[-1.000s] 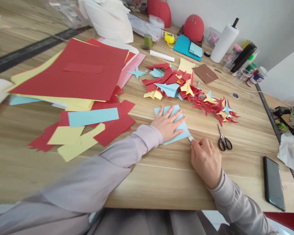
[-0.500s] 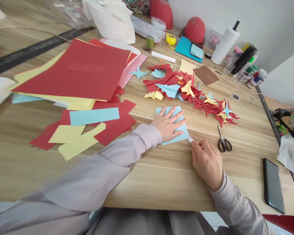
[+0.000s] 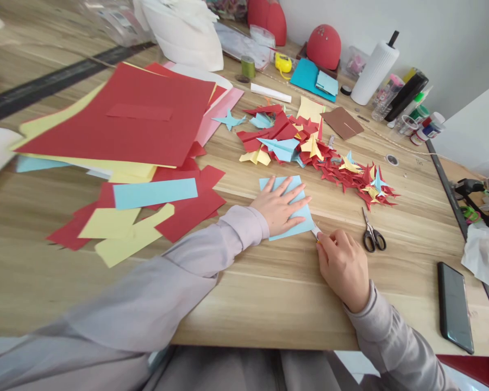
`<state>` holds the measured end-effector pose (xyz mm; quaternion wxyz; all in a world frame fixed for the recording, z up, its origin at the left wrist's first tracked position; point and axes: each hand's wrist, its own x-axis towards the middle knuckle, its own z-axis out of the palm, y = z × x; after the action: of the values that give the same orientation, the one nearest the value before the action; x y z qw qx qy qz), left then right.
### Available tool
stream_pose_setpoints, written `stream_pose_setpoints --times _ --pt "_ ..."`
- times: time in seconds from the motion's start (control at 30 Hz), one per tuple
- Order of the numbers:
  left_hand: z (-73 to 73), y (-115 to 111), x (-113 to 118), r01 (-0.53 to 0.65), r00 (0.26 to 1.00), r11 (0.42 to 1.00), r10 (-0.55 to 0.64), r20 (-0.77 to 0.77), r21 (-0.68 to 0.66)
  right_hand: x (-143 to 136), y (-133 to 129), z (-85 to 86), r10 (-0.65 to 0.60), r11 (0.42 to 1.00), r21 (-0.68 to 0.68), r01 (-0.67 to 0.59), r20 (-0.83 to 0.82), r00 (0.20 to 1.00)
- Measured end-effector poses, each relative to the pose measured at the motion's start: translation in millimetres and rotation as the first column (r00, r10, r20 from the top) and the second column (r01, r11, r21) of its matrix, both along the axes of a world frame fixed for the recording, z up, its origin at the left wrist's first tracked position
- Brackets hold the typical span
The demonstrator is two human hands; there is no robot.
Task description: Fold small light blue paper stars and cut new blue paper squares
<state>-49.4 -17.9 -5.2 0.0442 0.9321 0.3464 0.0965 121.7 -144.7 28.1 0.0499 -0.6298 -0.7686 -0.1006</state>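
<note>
My left hand [image 3: 279, 209] lies flat with fingers spread on a light blue sheet of paper [image 3: 291, 231], pressing it to the wooden table. In my right hand [image 3: 344, 266], the fingers are closed round a utility knife [image 3: 316, 232]. Its pale blade meets the lower right corner of the blue sheet; most of the handle is hidden in my fist. Black-handled scissors [image 3: 374, 236] rest just right of my right hand. Beyond the sheet lies a heap of folded red, yellow and blue paper pieces [image 3: 281, 133].
At left are large red sheets [image 3: 142, 125] over yellow ones, with a blue strip [image 3: 155, 193] and cut scraps in front. A phone [image 3: 455, 307] lies near the right edge. Along the back stand a white bottle [image 3: 375, 73], a yellow tape measure [image 3: 283, 63] and several small jars.
The view has shifted very slightly. Both hands, the blue sheet and the knife keep nearly the same places.
</note>
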Motion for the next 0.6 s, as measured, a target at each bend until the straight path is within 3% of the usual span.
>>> stream_pose_setpoints --times 0.37,0.6 --pt "0.0 0.2 0.3 -0.001 1.0 1.0 0.001 -0.003 -0.001 -5.6 -2.5 -1.3 -0.057 0.998 0.022 0.056 0.047 0.997" --pt "0.4 1.1 -0.8 0.019 1.0 1.0 -0.019 0.004 -0.002 6.9 0.9 2.4 0.025 1.0 -0.007 -0.025 0.003 1.0"
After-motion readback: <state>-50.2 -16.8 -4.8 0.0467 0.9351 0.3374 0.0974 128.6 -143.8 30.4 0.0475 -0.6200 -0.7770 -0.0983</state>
